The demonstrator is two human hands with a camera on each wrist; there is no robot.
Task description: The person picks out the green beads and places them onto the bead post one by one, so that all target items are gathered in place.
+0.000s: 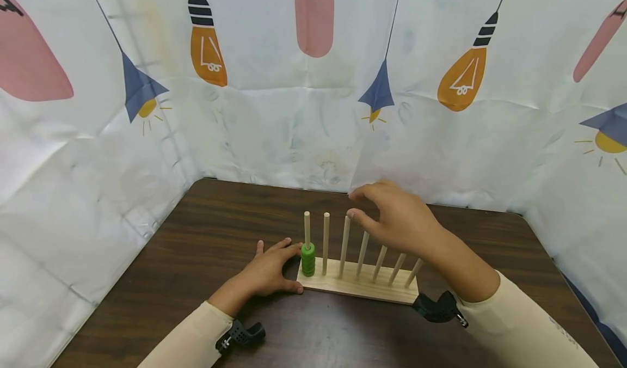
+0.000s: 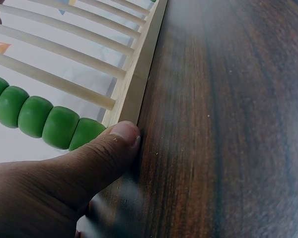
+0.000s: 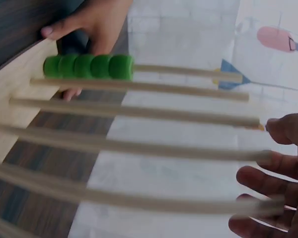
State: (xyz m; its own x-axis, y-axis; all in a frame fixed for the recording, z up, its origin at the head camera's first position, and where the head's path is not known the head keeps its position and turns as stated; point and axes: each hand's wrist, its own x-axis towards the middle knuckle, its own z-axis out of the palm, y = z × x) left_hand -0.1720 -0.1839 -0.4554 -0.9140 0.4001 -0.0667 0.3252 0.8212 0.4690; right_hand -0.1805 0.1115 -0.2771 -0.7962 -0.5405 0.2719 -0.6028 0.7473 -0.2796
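Observation:
A pale wooden peg rack (image 1: pixel 338 284) stands on the table, with several upright pegs along its base. Green beads (image 1: pixel 308 260) are stacked on its leftmost peg; the right wrist view shows the same beads (image 3: pixel 89 66) near the base. My left hand (image 1: pixel 269 270) holds the rack's left end, thumb at the front corner and fingers round the back. Up close in the left wrist view, the thumb (image 2: pixel 107 148) presses the base's edge beside the beads. Above the middle pegs hovers my right hand (image 1: pixel 404 218), fingers spread and nothing between them, its thumb near a peg's tip.
The dark wood-grain table (image 1: pixel 235 215) reaches back to a white cloth (image 1: pixel 274 134) printed with lamps and bulbs, which also hangs along both sides. Black wrist mounts (image 1: pixel 438 307) sit on both sleeves, the right one close to the rack's right end.

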